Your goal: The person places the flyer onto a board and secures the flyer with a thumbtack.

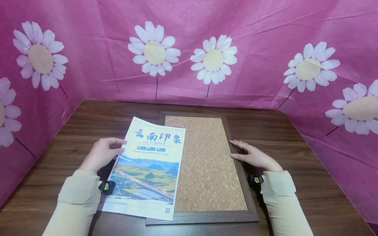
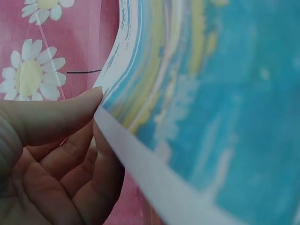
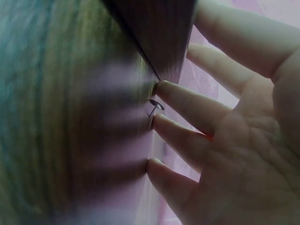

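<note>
My left hand (image 1: 103, 152) pinches the left edge of a printed poster (image 1: 147, 177), thumb on top. The poster shows a landscape below large Chinese characters and slants over the left part of a cork board (image 1: 206, 164) in a brown frame. In the left wrist view, the poster (image 2: 225, 93) bends near the thumb and fingers. My right hand (image 1: 254, 154) is at the board's right side, thumb and fingertips at the frame (image 3: 164, 42). Close by the fingertips of that hand (image 3: 225, 108), a metal thumbtack (image 3: 157, 105) shows in the right wrist view.
The board lies on a dark brown wooden table (image 1: 298, 183). Pink cloth (image 1: 251, 88) with large white daisies surrounds its back and sides. My forearms reach in from the front, each wearing a small black wrist camera (image 1: 107, 186).
</note>
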### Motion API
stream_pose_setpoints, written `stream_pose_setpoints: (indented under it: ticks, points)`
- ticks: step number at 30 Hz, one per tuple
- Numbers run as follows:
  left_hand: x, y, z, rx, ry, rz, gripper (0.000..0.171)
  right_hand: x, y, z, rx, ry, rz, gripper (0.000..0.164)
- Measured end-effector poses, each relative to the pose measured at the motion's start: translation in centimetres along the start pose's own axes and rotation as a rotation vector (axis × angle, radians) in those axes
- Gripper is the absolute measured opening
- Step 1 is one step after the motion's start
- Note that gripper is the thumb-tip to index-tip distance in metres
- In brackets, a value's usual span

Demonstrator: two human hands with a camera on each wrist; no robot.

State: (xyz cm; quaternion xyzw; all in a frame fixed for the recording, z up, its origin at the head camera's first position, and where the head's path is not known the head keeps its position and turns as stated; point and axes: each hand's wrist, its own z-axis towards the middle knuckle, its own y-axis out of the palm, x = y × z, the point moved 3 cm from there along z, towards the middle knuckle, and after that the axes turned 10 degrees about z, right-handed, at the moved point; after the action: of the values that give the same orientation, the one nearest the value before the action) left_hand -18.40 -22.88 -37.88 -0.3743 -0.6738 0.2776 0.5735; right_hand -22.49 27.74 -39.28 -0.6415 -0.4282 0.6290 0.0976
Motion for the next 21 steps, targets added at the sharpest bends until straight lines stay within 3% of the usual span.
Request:
stream_pose_setpoints:
  ticks: [21]
  points:
    - [0.57,0.54,0.13,-0.012,0.008,0.014,0.043,-0.48,0.23,-0.1,0.035,0.019,-0.014,0.067]
